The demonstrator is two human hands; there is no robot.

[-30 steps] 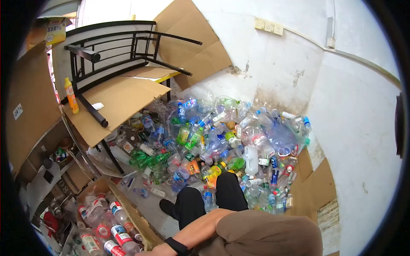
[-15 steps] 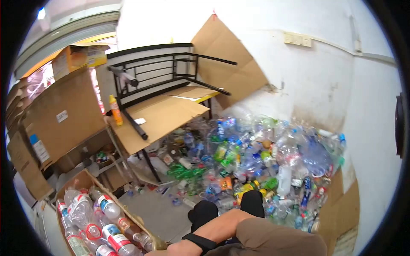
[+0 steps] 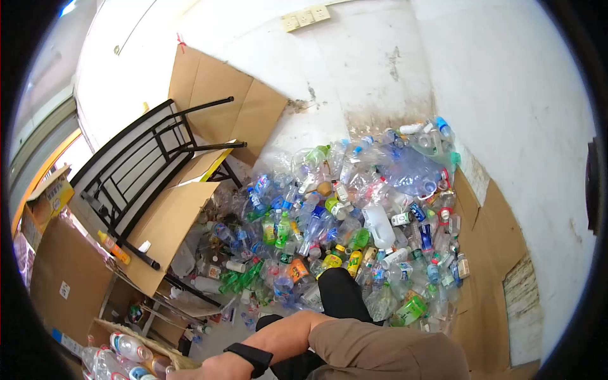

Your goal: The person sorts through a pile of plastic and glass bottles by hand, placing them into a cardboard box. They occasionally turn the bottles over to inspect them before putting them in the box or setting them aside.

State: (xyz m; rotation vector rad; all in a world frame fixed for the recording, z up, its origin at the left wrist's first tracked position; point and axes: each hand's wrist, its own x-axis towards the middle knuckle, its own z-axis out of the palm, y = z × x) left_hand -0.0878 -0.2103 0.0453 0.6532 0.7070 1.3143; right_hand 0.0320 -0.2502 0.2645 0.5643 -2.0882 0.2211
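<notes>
Left hand: the left hand (image 3: pixel 206 369) sits at the 6 o'clock edge of the view, cut off by the frame; a black wristband (image 3: pixel 250 358) circles the wrist. Whether the fingers are clenched or released cannot be told.
Right hand: out of view.
Nearest item: a cardboard box (image 3: pixel 166 354) of plastic bottles, at 7 o'clock, just beside the left hand.
Box contents: clear bottles (image 3: pixel 130 346) with red, white and blue labels, lying on their sides, packed close; only the box's upper corner and rim show.
Bottle pile: a heap of loose bottles (image 3: pixel 354 215) fills the floor from centre to 2 o'clock, piled against the white wall (image 3: pixel 506 126). Colours are mixed: clear, green, blue, one white jug.
Legs: dark trousers (image 3: pixel 339 291) at 6 o'clock, the pile touching them.
Left boundary: a cardboard-topped table (image 3: pixel 164 228) at 9 o'clock, carrying an overturned black metal frame (image 3: pixel 145 164) and a yellow bottle (image 3: pixel 114 247).
Right boundary: cardboard sheets (image 3: pixel 487 253) lean on the wall at 4 o'clock.
Open room: a narrow strip of bare floor (image 3: pixel 218 332) between box and legs.
</notes>
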